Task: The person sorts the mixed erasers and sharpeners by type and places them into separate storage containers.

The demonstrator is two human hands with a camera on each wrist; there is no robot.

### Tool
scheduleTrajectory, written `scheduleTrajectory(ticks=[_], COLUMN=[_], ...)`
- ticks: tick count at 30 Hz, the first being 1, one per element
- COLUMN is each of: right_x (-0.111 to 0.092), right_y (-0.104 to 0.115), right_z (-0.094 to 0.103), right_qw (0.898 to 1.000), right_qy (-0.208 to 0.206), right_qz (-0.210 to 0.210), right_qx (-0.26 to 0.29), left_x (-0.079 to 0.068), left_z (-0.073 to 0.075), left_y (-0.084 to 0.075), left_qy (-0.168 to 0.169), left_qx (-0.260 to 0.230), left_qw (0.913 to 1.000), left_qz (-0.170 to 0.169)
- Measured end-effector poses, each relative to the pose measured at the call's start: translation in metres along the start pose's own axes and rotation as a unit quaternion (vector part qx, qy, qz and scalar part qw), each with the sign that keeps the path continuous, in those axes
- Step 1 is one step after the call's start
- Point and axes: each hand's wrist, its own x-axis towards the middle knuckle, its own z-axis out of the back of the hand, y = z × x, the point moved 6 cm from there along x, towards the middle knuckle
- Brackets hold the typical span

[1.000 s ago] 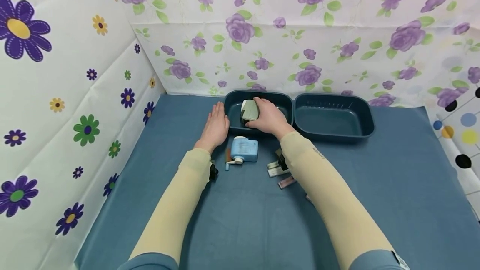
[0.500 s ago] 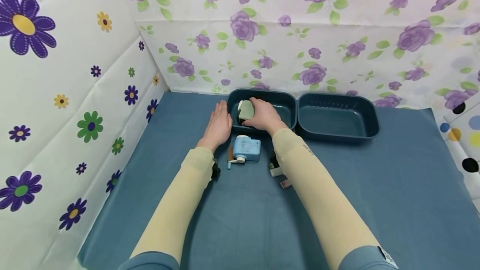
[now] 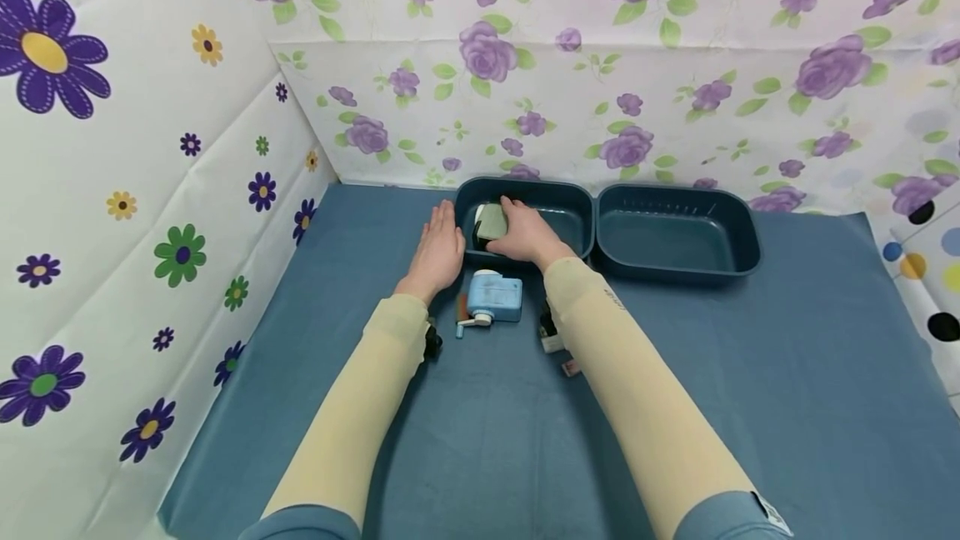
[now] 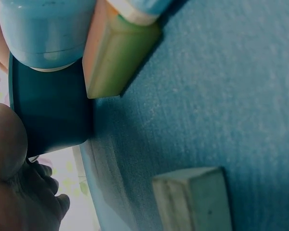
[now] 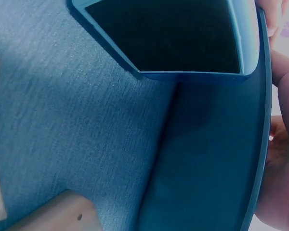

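My right hand (image 3: 527, 233) reaches into the left blue bin (image 3: 573, 232), gripping a pale green, boxy thing with white and black parts (image 3: 492, 221) near the bin's left wall. Fingers cover its right side, and its exact kind cannot be told. My left hand (image 3: 437, 250) has straight fingers laid along the outside of that bin's left end. Just in front of the bin stands a light blue box with a white cap and a small crank (image 3: 495, 298). Beside it, in the left wrist view, is an orange and green block (image 4: 120, 53).
A second blue bin (image 3: 670, 232) stands directly right of the first. A pale block (image 4: 192, 199) lies on the blue cloth near my left wrist. Under my right forearm are a whitish block (image 3: 552, 343) and a pinkish block (image 3: 572, 367). Flowered sheets rise behind and at left.
My right hand has shifted slightly left inside the bin with the pale green thing, and its forearm now covers more of the small blocks. The left hand stays against the bin.
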Motion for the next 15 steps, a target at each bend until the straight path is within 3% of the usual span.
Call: scheduleTrajectory(ticks=[15], right_x=[0.005], right_y=[0.003], right_z=[-0.012], right_qw=[0.997], right_qy=[0.057], right_qz=[0.043], right_qx=[0.033], left_x=[-0.001], left_z=[0.002], left_y=[-0.002], left_qy=[0.004], left_qx=[0.003], left_qw=[1.0], left_qz=[-0.001])
